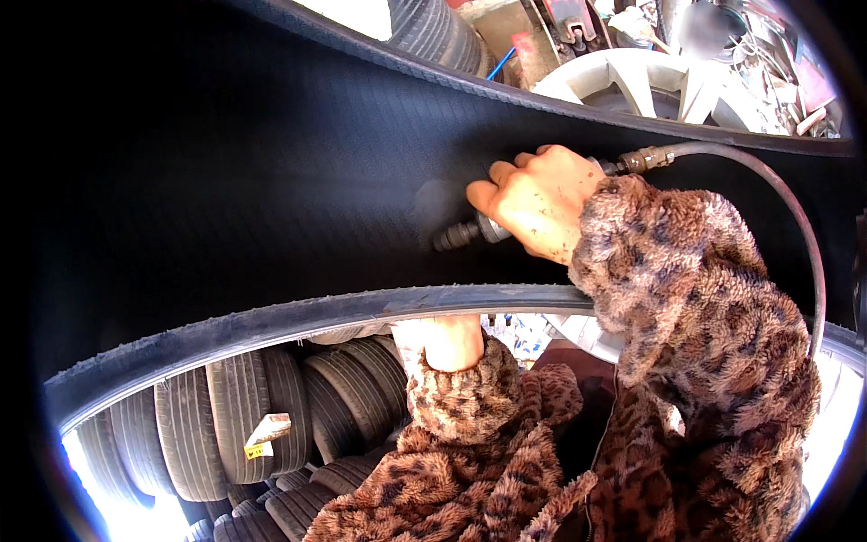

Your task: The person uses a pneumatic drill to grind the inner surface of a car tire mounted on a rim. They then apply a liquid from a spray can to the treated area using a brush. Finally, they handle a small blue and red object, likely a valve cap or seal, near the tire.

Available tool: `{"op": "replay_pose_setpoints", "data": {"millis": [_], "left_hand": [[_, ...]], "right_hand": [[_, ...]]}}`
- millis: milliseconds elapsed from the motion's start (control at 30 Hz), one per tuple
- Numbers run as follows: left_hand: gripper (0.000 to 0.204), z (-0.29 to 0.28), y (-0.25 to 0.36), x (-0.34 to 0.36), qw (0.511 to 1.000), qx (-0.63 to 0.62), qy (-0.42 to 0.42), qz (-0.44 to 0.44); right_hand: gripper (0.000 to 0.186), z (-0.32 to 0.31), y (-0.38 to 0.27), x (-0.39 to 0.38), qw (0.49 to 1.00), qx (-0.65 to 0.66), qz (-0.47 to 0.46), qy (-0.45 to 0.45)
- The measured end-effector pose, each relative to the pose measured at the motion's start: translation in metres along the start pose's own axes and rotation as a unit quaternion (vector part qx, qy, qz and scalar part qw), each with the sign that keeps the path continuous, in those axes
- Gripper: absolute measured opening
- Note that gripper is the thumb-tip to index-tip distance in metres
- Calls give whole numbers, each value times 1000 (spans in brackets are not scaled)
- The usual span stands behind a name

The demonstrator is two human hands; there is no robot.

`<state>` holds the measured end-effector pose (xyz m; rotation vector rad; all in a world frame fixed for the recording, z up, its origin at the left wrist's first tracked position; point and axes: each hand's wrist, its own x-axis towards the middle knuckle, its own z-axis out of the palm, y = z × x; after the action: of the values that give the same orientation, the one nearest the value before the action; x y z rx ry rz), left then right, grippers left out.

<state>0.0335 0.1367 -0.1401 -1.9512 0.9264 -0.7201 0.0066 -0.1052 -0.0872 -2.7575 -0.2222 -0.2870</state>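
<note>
Work lightly inside the tyre [226, 208], spanning nine to three o'clock

At six o'clock, below its near edge, mostly hidden: left hand [453, 340]; cannot tell its grip. Near centre, best guide the air tool [492, 228], wrapped in the right hand [539, 200], tip toward eight o'clock, with even strokes. Toward three o'clock, keep the hose [802, 213] slack.

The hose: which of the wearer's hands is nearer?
Right. The right hand holds the tool joined to the hose; the left hand, mostly hidden, is farther off, behind the tire's edge.
</note>
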Motion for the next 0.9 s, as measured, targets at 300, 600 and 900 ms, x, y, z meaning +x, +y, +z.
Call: {"op": "replay_pose_setpoints", "data": {"millis": [300,600,900], "left_hand": [[41,-6,1,2,992,116,-40,43],[38,7,11,-3,978,-183,30,-99],[44,-4,5,5,910,-390,-32,-137]], "right_hand": [[25,-3,0,-1,1000,-5,-8,-7],[26,-2,3,0,1000,-7,-4,-18],[27,1,16,-2,998,-4,40,-40]]}}
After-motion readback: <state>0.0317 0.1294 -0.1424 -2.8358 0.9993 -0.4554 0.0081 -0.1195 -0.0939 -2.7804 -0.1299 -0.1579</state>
